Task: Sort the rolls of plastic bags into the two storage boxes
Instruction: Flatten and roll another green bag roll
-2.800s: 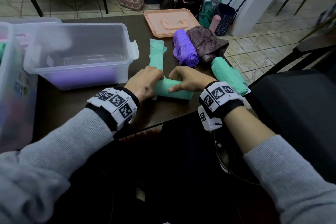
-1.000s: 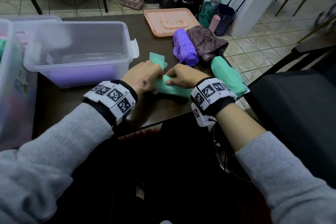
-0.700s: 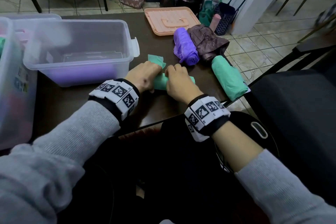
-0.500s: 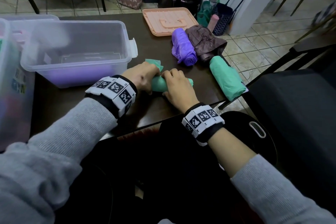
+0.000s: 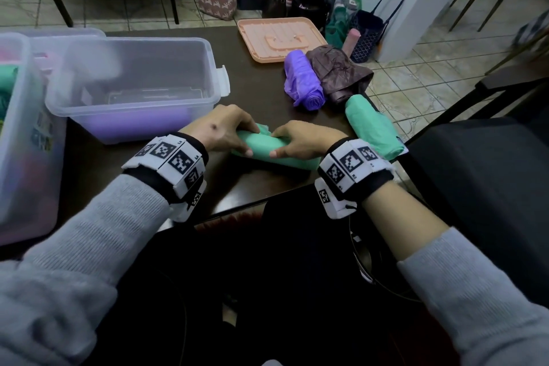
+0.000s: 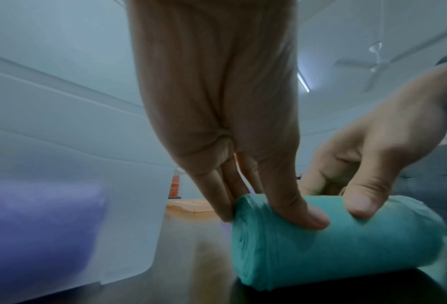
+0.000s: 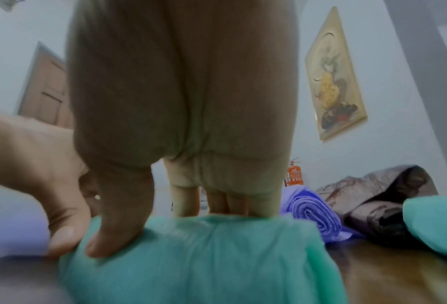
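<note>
A green roll of plastic bags (image 5: 263,149) lies near the table's front edge, and both hands grip it. My left hand (image 5: 249,141) holds its left end, thumb on the near side and fingers over the top (image 6: 295,207). My right hand (image 5: 277,144) grips the roll just to the right in the same way (image 7: 118,236). A small loose tip of green bag shows behind the left fingers. A purple roll (image 5: 303,83), a brown roll (image 5: 338,74) and a second green roll (image 5: 372,125) lie at the right. The clear box (image 5: 190,68) holds a purple roll (image 6: 35,226).
A second clear box (image 5: 17,134) stands at the far left with green inside. An orange lid (image 5: 282,38) lies at the back of the dark table (image 5: 252,187). Bags sit on the tiled floor beyond. A black chair (image 5: 475,172) stands to the right.
The long loose green tail has been wound onto the roll; only a tip still shows. My right hand shifted from the top of the roll to beside the left hand.
</note>
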